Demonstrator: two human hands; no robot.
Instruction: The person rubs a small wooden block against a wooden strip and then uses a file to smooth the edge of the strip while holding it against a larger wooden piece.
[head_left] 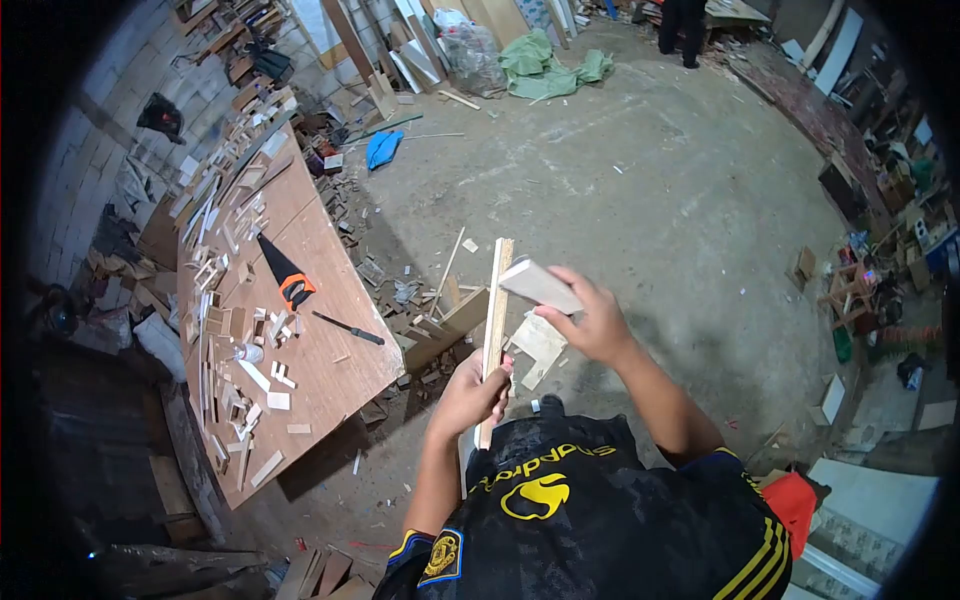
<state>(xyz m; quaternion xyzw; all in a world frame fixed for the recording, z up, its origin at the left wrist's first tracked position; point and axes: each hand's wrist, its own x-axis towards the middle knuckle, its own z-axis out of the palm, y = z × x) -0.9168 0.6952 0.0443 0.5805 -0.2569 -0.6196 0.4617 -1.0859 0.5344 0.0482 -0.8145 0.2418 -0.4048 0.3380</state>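
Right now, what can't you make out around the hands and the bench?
Head view only:
Gripped stretch of the thin pale wooden strip: hidden by the left hand.
Material of the flat pale rectangular block in the right hand: too blurred to tell.
The small wood offcuts on the brown plywood table: too small to tell apart.
Upper body of the standing person in dark clothes: cut off by the top edge.

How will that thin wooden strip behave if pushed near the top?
The wooden strip is long and thin, so it probably flexes and could snap if pushed sideways. The left hand grips only its lower part, so the top likely wobbles under the block in the right hand. It looks light.
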